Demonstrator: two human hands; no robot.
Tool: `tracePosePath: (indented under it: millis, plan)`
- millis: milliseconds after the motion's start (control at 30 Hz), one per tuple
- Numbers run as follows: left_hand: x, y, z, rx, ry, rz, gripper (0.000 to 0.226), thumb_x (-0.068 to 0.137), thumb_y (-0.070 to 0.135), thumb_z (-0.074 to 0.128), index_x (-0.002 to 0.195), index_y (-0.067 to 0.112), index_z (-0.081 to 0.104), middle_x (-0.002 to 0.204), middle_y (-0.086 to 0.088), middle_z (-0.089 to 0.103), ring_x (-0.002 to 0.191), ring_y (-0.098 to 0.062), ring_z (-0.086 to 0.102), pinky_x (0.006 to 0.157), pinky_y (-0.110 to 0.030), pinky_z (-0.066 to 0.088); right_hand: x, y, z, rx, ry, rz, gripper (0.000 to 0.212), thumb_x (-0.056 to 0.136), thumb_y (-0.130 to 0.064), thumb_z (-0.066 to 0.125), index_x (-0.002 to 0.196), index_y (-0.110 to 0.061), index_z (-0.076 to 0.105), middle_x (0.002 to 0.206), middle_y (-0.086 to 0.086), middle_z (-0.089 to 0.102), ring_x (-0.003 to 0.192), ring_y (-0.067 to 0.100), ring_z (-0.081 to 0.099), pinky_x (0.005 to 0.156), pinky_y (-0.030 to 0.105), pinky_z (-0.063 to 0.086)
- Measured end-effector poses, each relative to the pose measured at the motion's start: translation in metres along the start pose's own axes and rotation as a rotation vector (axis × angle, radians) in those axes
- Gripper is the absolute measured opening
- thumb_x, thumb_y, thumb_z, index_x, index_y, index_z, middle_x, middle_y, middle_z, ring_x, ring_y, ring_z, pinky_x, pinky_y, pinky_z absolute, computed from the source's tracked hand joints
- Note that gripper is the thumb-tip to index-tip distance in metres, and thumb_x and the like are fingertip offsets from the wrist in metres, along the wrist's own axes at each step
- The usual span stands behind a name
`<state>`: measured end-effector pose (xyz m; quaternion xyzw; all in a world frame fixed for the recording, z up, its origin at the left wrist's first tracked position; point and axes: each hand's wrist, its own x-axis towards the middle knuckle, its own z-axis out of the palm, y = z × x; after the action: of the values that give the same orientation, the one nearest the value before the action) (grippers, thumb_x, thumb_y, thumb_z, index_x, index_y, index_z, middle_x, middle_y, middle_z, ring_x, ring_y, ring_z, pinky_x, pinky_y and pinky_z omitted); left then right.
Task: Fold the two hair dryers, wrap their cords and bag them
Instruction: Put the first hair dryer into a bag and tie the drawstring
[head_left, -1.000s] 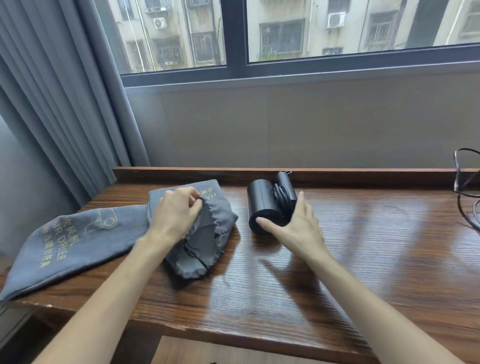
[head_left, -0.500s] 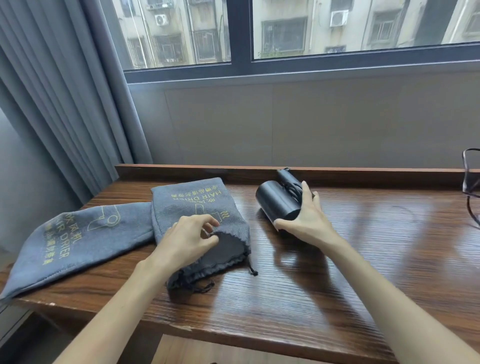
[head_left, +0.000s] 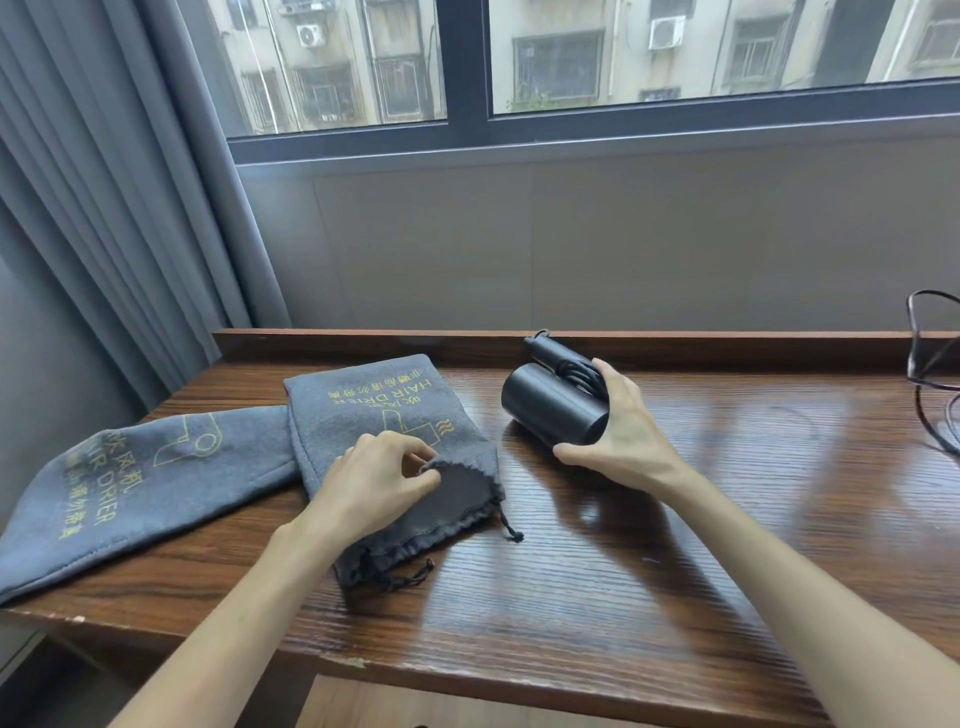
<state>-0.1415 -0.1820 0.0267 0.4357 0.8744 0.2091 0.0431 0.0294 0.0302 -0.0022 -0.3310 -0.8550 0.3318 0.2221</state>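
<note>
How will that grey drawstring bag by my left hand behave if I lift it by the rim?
The grey drawstring bag will probably sag and fold: it is soft cloth lying flat and looks empty. Its mouth, which the left hand pinches by the rim, likely collapses shut if released. It seems light, so it may slide on the glossy wooden table.

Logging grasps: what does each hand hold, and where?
Right hand: folded hair dryer, around its barrel. Left hand: drawstring bag, upper rim.

A black cord (head_left: 930, 374) runs off the right edge, and the second grey bag (head_left: 130, 483) is cut off at left.
</note>
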Motion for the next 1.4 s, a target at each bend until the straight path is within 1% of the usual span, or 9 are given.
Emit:
tracePosePath:
  millis: [267,467,633,700,833,1000,1167,1267,1400]
  plan:
    - [-0.002,-0.006,0.000,0.020,-0.180,0.138,0.033,0.083,0.030,0.064,0.115,0.026,0.069,0.105,0.012,0.072,0.076,0.007,0.059,0.088,-0.025,0.051,0.004,0.005,-0.004,0.009,-0.032,-0.055,0.113,0.058,-0.041,0.080,0.149,-0.031,0.015,0.151,-0.002,0.024,0.135,0.014,0.032,0.110,0.034,0.033]
    - [0.010,-0.011,-0.005,0.047,-0.004,0.185,0.019,0.091,0.024,0.057,0.086,0.012,0.071,0.081,-0.002,0.069,0.081,-0.026,0.062,0.076,-0.039,0.052,0.003,0.006,-0.005,0.056,-0.009,-0.095,0.103,0.063,-0.024,0.082,0.147,-0.026,0.022,0.144,0.000,0.030,0.119,0.006,0.035,0.099,0.018,0.028]
    - [0.028,0.004,-0.010,0.001,0.126,0.177,0.019,0.092,0.019,0.057,0.080,0.008,0.068,0.067,-0.008,0.064,0.076,-0.032,0.059,0.070,-0.035,0.045,-0.001,0.015,-0.017,0.189,-0.003,-0.056,0.100,0.057,-0.033,0.082,0.144,-0.033,0.032,0.141,-0.001,0.039,0.126,0.014,0.042,0.105,0.033,0.039]
    - [0.033,0.010,-0.010,-0.028,0.140,0.155,0.019,0.092,0.018,0.058,0.081,0.006,0.069,0.068,-0.012,0.066,0.076,-0.032,0.058,0.069,-0.033,0.041,-0.004,0.019,-0.024,0.292,0.018,0.000,0.096,0.052,-0.039,0.080,0.138,-0.038,0.038,0.134,-0.003,0.048,0.115,0.018,0.054,0.094,0.040,0.050]
    - [0.037,0.015,-0.006,-0.073,0.112,0.127,0.020,0.093,0.021,0.059,0.091,0.008,0.073,0.072,-0.012,0.070,0.076,-0.029,0.063,0.068,-0.031,0.044,-0.012,0.021,-0.035,0.543,0.020,0.031,0.093,0.053,-0.031,0.080,0.138,-0.034,0.042,0.121,0.002,0.058,0.083,0.014,0.062,0.070,0.029,0.050]
    - [0.037,0.018,-0.002,-0.088,0.098,0.105,0.020,0.093,0.019,0.057,0.092,0.008,0.074,0.064,-0.001,0.063,0.071,-0.025,0.056,0.068,-0.031,0.047,-0.019,0.025,-0.039,0.745,0.000,0.048,0.076,0.051,-0.033,0.083,0.121,-0.042,0.055,0.119,-0.001,0.066,0.111,0.017,0.062,0.095,0.037,0.049]
    - [0.038,0.020,-0.002,-0.080,0.094,0.089,0.020,0.092,0.019,0.058,0.091,0.009,0.074,0.068,-0.002,0.062,0.077,-0.027,0.061,0.072,-0.032,0.048,-0.046,0.020,-0.053,0.985,-0.040,-0.018,0.064,0.064,0.001,0.071,0.122,-0.022,0.057,0.112,0.005,0.068,0.097,0.013,0.068,0.077,0.022,0.055]
    - [0.039,0.021,-0.001,-0.053,0.119,0.101,0.021,0.092,0.018,0.057,0.093,0.007,0.075,0.073,-0.005,0.064,0.084,-0.030,0.062,0.074,-0.034,0.049,-0.072,0.013,-0.065,1.021,-0.101,-0.057,0.056,0.072,-0.008,0.057,0.127,-0.019,0.055,0.121,0.010,0.067,0.106,0.021,0.066,0.083,0.030,0.056]
    - [0.040,0.022,0.000,-0.026,0.125,0.098,0.021,0.090,0.016,0.056,0.082,0.007,0.073,0.064,-0.004,0.061,0.076,-0.031,0.057,0.068,-0.033,0.046,-0.104,0.006,-0.075,1.071,-0.200,-0.100,0.060,0.067,-0.019,0.064,0.127,-0.022,0.060,0.126,0.013,0.064,0.112,0.030,0.063,0.085,0.035,0.056]
